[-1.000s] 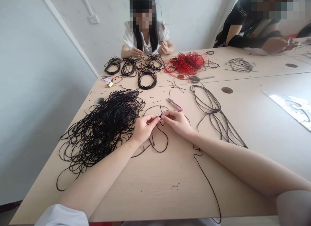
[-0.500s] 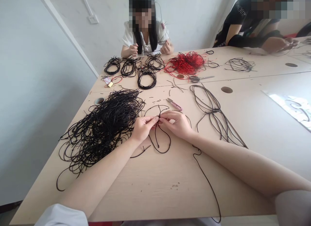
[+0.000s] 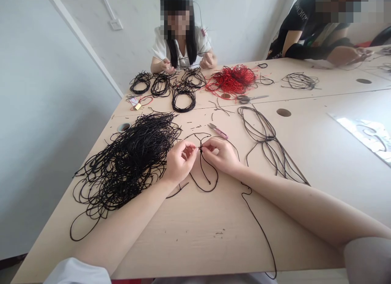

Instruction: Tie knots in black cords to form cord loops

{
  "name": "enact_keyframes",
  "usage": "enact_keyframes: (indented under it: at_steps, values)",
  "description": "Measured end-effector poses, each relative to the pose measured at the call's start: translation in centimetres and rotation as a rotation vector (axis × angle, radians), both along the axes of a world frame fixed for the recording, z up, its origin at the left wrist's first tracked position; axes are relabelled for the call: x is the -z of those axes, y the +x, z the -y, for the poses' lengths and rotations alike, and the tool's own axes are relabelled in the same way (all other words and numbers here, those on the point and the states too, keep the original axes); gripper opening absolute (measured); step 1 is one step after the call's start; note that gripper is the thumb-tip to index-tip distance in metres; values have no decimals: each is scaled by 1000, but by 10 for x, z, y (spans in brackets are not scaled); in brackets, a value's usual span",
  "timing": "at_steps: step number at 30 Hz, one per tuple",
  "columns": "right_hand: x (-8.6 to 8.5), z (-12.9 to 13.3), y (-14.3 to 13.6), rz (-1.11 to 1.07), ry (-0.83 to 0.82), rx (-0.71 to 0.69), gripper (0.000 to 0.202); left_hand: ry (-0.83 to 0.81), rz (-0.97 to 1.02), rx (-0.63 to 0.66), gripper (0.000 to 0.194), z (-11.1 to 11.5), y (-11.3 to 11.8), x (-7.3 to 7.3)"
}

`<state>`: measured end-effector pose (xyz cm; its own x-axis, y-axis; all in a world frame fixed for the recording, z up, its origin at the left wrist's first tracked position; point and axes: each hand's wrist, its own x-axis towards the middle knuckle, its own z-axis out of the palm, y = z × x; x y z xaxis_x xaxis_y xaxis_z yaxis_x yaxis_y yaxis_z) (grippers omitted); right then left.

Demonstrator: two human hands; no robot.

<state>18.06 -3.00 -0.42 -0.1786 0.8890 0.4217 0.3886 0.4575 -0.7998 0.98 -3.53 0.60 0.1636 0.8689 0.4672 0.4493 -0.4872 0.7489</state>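
Observation:
A thin black cord [image 3: 207, 191] hangs in a loop below my two hands, with a small knot between my fingertips. My right hand [image 3: 222, 156] pinches the cord at this knot with thumb and forefinger. Just left of the knot, my left hand [image 3: 181, 160] has its thumb and forefinger tips closed on what looks like a short end of the same cord; its fingers are curled. Left of my hands lies a big tangled pile of black cords [image 3: 134, 154]. Thread snips [image 3: 218, 130] with a pink handle lie just beyond my right hand.
Scissors [image 3: 244, 99], a red cord pile [image 3: 233, 80] and several black coils [image 3: 183, 101] lie farther back. A tied black cord bundle [image 3: 269, 138] is at right, near a table hole [image 3: 284, 112]. Two people sit across the table, one holding dark cord.
My left fingertips have drawn slightly left, away from the knot, and a gap now shows between my hands. The cord's hanging end has swung right. The opposite person's hand has turned.

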Motion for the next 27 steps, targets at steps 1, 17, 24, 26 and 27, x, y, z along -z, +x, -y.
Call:
enact_keyframes:
  at_steps: [1, 17, 24, 26, 27]
  values:
    - [0, 0, 0, -6, -10, -1, 9, 52, -50, -1, 7, 0, 0, 0]
    - [3, -1, 0, 78, -25, -4, 10, 94, -382, 21, 5, -3, -2, 4]
    - [2, 1, -1, 61, -71, -24, 11, -136, -143, 164, 6, -8, -3, 7]
    - [1, 1, 0, 42, -99, -34, 11, -186, -125, 194, 8, -6, -3, 3]
    - [0, 1, -1, 31, -108, -34, 11, -204, -119, 201, 9, -5, -3, 1]
